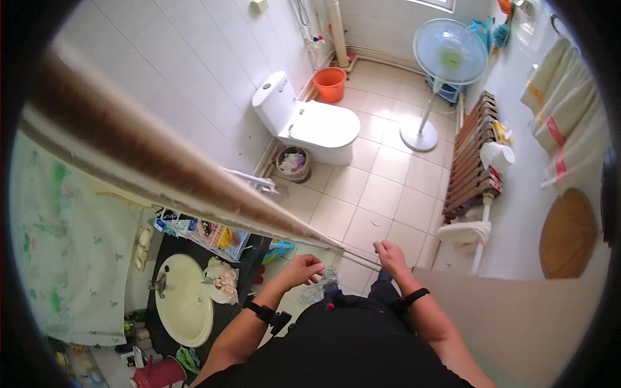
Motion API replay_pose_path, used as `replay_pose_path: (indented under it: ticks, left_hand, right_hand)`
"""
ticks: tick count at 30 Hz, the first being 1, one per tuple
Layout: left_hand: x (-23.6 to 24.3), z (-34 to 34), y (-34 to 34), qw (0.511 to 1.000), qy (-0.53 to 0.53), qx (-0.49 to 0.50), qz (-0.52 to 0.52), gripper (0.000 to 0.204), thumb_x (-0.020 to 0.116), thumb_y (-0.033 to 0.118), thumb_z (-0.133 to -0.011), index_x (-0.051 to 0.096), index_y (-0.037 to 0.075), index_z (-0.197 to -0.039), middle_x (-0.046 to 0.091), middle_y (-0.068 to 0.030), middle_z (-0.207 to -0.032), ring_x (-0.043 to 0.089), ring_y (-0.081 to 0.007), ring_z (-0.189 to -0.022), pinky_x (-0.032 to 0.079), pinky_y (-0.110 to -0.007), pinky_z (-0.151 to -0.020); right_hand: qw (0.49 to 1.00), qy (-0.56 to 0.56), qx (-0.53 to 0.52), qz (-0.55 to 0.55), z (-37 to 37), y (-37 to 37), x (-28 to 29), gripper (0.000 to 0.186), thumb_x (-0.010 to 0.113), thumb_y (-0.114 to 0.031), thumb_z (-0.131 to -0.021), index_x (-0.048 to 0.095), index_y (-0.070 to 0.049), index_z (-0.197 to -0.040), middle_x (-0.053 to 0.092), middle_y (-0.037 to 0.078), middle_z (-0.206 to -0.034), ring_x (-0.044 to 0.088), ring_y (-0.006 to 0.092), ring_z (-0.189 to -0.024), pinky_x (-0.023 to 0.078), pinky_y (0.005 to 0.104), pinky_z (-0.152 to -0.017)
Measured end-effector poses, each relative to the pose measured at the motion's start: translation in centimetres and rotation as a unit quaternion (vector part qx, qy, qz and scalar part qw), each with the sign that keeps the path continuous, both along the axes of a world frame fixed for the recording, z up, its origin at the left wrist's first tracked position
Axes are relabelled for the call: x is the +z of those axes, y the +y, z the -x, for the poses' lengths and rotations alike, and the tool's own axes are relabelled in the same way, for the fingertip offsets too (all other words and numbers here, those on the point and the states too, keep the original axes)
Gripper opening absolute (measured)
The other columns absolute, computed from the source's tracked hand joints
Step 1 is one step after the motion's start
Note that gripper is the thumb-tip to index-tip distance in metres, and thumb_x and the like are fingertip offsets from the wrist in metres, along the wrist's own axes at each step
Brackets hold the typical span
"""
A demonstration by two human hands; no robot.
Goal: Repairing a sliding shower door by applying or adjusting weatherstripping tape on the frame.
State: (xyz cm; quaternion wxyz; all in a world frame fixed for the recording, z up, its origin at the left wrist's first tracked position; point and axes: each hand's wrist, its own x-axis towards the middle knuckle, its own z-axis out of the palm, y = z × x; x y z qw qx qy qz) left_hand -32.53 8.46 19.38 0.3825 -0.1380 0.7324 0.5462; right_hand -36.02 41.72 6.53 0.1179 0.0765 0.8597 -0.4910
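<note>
My left hand (pixel 301 270) is held out in front of my body with its fingers curled in loosely, and no object shows in it. It is nearest to the end of the sliding-door rail and the dark counter (pixel 257 253). My right hand (pixel 392 256) is raised over the tiled floor beside the door track (pixel 359 258), fingers folded and pressed together. Nothing shows in that hand either. Both wrists wear black bands. The hands are apart from each other and touch nothing I can make out.
Ahead are a white toilet (pixel 326 123), a waste bin (pixel 294 163), an orange bucket (pixel 330 84) and a standing fan (pixel 449 55). A brown radiator (pixel 471 158) lines the right wall. On the left, a washbasin (pixel 184 301) sits in the counter, near a red thermos (pixel 158 374).
</note>
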Motion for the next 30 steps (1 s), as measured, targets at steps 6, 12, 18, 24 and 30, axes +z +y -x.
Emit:
replay_pose_path:
  ticks: [6, 12, 18, 24, 30]
  left_hand:
    - [0.8, 2.0, 3.8, 0.950, 0.206, 0.058, 0.230, 0.046, 0.081, 0.042, -0.099, 0.076, 0.001, -0.120, 0.079, -0.0153, -0.112, 0.078, -0.0211, -0.094, 0.060, -0.037, -0.080]
    - [4.2, 3.1, 7.5, 0.919, 0.233, 0.140, 0.287, 0.054, 0.082, 0.051, -0.094, 0.079, 0.003, -0.120, 0.080, -0.0154, -0.119, 0.074, -0.0325, -0.113, 0.055, -0.044, -0.099]
    - [3.6, 3.5, 5.1, 0.976, 0.100, 0.115, 0.153, 0.073, 0.068, 0.063, -0.101, 0.064, 0.009, -0.150, 0.063, -0.0172, -0.154, 0.056, -0.0330, -0.144, 0.042, -0.043, -0.122]
    - [3.1, 4.4, 3.8, 0.974, 0.145, 0.095, 0.147, 0.068, 0.065, 0.061, -0.104, 0.064, 0.011, -0.151, 0.064, -0.0140, -0.154, 0.057, -0.0312, -0.144, 0.043, -0.041, -0.121]
    - [0.2, 3.3, 1.6, 0.930, 0.282, -0.014, 0.236, 0.075, 0.060, 0.058, -0.109, 0.048, 0.006, -0.162, 0.054, -0.0166, -0.163, 0.051, -0.0278, -0.150, 0.040, -0.037, -0.123]
  right_hand:
    - [0.996, -0.066, 0.034, -0.042, 6.9, 8.0, -7.2, 0.048, 0.062, -0.047, -0.104, 0.074, -0.002, -0.093, 0.074, 0.019, -0.085, 0.071, 0.0333, -0.084, 0.055, 0.0480, -0.080]
    - [0.984, -0.173, 0.012, 0.047, 11.7, 13.4, -9.1, 0.036, 0.056, -0.034, -0.102, 0.074, -0.003, -0.100, 0.068, 0.016, -0.077, 0.068, 0.0287, -0.065, 0.057, 0.0442, -0.061]
    - [0.984, -0.175, 0.021, 0.026, 14.9, 15.1, -9.7, 0.029, 0.060, -0.028, -0.101, 0.072, -0.003, -0.108, 0.055, 0.005, -0.072, 0.056, 0.0192, -0.057, 0.052, 0.0380, -0.047]
    - [0.973, -0.229, 0.028, 0.023, 18.7, 13.9, -11.8, 0.031, 0.062, -0.027, -0.100, 0.074, -0.001, -0.112, 0.064, 0.013, -0.075, 0.062, 0.0247, -0.057, 0.054, 0.0397, -0.049]
    - [0.961, -0.247, 0.124, 0.002, 26.8, 6.7, -12.0, 0.033, 0.062, -0.029, -0.101, 0.076, -0.002, -0.112, 0.068, 0.014, -0.079, 0.063, 0.0255, -0.058, 0.054, 0.0398, -0.050]
